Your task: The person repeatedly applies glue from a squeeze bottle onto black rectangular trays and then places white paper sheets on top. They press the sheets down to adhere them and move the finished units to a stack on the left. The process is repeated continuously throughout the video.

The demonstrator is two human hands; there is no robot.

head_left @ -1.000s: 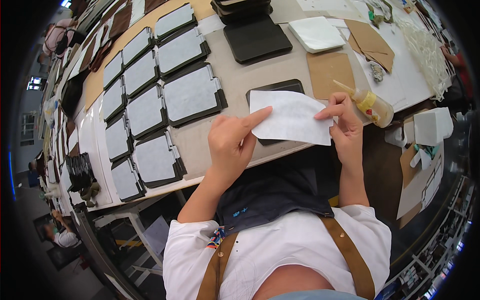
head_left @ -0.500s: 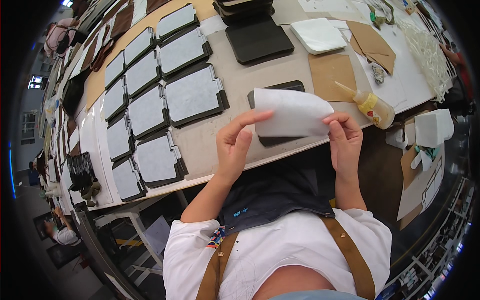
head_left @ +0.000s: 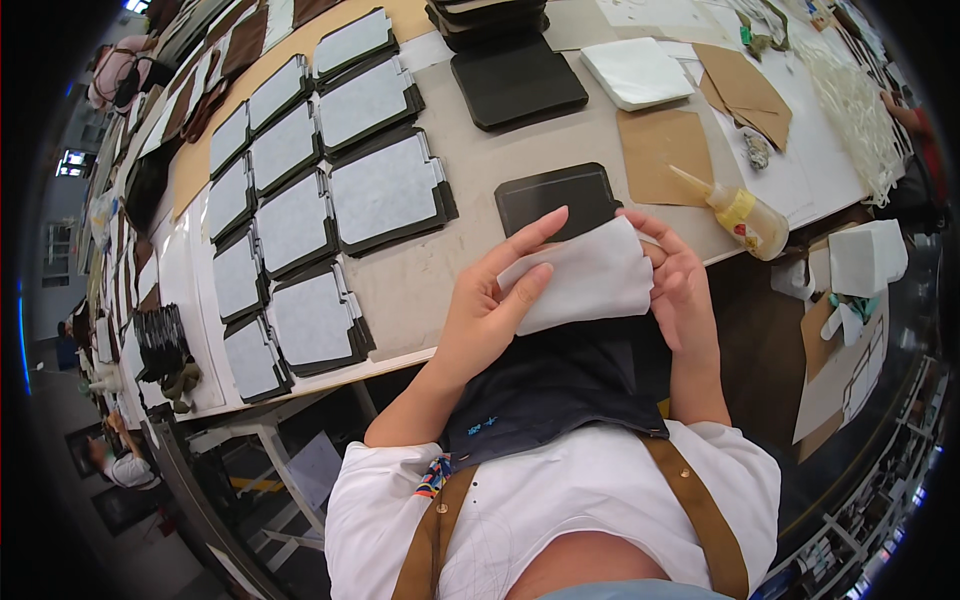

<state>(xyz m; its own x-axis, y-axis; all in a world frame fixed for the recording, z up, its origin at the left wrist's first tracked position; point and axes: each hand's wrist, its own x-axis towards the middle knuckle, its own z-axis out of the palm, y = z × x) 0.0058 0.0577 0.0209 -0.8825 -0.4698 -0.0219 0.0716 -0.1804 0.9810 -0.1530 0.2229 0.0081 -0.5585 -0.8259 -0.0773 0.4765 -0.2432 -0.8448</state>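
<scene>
Sheet [head_left: 592, 278], white, bowed over the desk's [head_left: 415, 290] near edge.
Your left hand [head_left: 488, 305] grasps one end, your right hand [head_left: 684, 290] the other; drawn nearer you since moments ago, it now bares more of the black panel [head_left: 555, 196].

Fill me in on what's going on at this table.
A person holds a bent white sheet between the left hand and right hand, at the table's front edge. Just beyond it a black panel lies on the table, partly hidden. White-topped black pieces stand in rows to the left; a yellow-labelled bottle is to the right.
</scene>
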